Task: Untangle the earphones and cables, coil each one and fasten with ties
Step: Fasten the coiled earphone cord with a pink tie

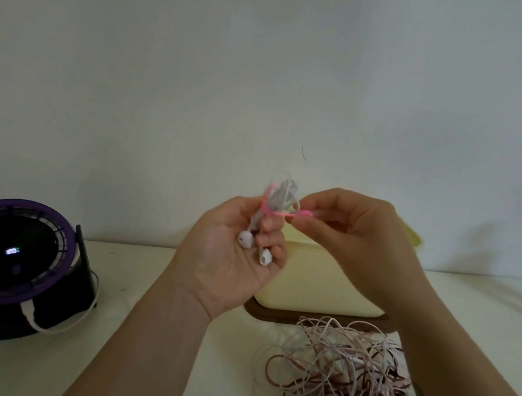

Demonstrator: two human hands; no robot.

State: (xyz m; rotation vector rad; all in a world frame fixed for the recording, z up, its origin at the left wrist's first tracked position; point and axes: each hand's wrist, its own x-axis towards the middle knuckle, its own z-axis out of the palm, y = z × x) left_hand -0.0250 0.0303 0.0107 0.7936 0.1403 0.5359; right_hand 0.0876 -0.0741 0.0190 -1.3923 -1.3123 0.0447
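The left hand grips coiled white earphones raised above the table, buds resting in its palm, while the right hand pinches a pink tie looped round the bundle. If the pinch slips, the tie may spring loose; a slackened grip could let the coil unwind toward the tangled cables below.
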